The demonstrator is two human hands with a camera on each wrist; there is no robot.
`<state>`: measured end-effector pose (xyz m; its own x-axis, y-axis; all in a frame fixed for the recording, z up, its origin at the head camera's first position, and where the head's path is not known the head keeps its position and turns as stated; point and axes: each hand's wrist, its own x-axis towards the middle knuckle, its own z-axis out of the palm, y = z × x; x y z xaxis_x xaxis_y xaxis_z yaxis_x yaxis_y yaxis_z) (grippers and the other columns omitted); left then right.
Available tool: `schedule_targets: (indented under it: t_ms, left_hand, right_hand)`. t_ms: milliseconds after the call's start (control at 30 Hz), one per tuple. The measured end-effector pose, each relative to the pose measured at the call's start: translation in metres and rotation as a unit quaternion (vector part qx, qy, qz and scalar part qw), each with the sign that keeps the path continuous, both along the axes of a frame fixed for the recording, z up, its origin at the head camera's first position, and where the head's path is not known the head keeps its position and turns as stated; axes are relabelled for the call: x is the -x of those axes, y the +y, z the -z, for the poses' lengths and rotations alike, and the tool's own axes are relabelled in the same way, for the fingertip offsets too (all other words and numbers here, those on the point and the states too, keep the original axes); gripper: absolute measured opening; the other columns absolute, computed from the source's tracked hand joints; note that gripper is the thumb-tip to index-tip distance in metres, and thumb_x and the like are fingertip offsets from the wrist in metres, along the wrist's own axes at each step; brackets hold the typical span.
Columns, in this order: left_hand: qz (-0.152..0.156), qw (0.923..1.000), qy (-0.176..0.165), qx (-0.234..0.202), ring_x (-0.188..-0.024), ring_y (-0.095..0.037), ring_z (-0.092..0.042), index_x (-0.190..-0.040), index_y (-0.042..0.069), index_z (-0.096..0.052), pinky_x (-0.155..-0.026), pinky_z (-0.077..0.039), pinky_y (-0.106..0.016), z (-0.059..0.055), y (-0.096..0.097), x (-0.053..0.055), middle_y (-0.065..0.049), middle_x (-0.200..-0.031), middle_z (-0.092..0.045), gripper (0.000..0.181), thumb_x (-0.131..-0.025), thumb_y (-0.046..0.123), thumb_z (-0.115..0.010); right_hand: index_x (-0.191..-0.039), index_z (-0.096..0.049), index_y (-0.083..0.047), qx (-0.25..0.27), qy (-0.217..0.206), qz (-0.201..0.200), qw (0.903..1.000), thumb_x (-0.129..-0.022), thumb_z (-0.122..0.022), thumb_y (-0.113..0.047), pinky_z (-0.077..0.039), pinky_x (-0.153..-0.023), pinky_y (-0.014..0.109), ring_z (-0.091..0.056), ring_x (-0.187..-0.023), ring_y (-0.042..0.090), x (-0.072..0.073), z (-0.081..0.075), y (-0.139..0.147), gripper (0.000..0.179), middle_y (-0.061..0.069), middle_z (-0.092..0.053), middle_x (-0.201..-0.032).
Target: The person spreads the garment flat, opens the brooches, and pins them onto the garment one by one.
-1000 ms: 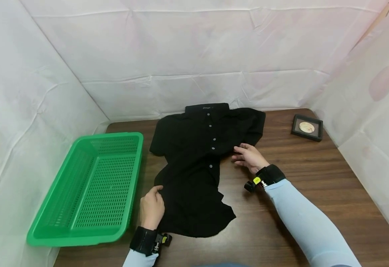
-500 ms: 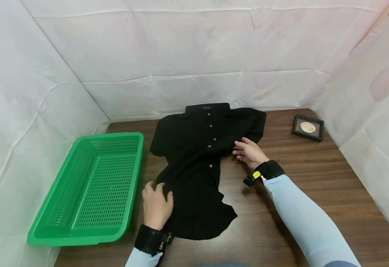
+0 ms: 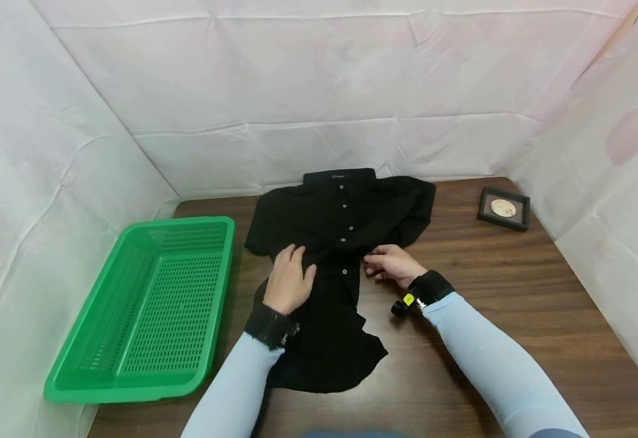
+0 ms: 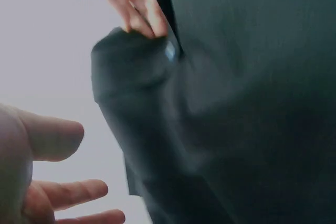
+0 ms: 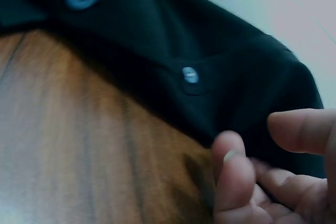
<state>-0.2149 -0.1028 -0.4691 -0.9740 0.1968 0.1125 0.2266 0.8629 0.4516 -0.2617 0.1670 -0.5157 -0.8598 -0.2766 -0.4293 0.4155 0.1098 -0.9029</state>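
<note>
Item under inspection: a black short-sleeved cloth shirt with small round pale buttons (image 3: 324, 213), lying on the brown wood-grain table (image 3: 516, 274), collar toward the far side and hem toward the wearer. From my remote station I record creases running across its middle and an uneven lower edge.

Left hand (image 3: 288, 280): released, fingers extended and spread, above the shirt's middle; I cannot tell whether it touches the cloth. Right hand (image 3: 395, 264): fingers bent at the shirt's right edge, below the sleeve. The right wrist view shows me dark cloth between thumb and fingers, but I cannot tell whether they grip it. Each wrist carries a black strap (image 3: 431, 286) over a light blue sleeve (image 3: 494, 359).

Containers: I note a green rectangular plastic basket with slotted floor and perforated walls (image 3: 127, 394) standing left of the shirt, just beside it and apart from it; its slotted floor shows throughout. At the table's far right corner I find a shallow black square frame (image 3: 502, 224) holding one round cream-coloured disc (image 3: 503, 208). White sheeting (image 3: 319, 73) rises behind the table
</note>
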Motion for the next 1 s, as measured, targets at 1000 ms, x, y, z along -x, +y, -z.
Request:
schedule_targets:
  t_ms: [1000]
  left_hand:
    - [0.016, 0.9857, -0.125, 0.112, -0.137, -0.041, -0.032, -0.142, 0.005, -0.046, -0.111, -0.027, -0.051, 0.024, -0.013, 0.037, -0.026, -0.146, -0.037, 0.053, -0.105, 0.039, -0.03]
  right_hand:
    - [-0.065, -0.041, -0.011, -0.16, 0.162, -0.122, 0.966, -0.098, -0.053, -0.023, -0.032, -0.053, 0.028, -0.032, -0.048, 0.014, -0.026, -0.031, -0.022, 0.037, -0.001, -0.038, -0.056]
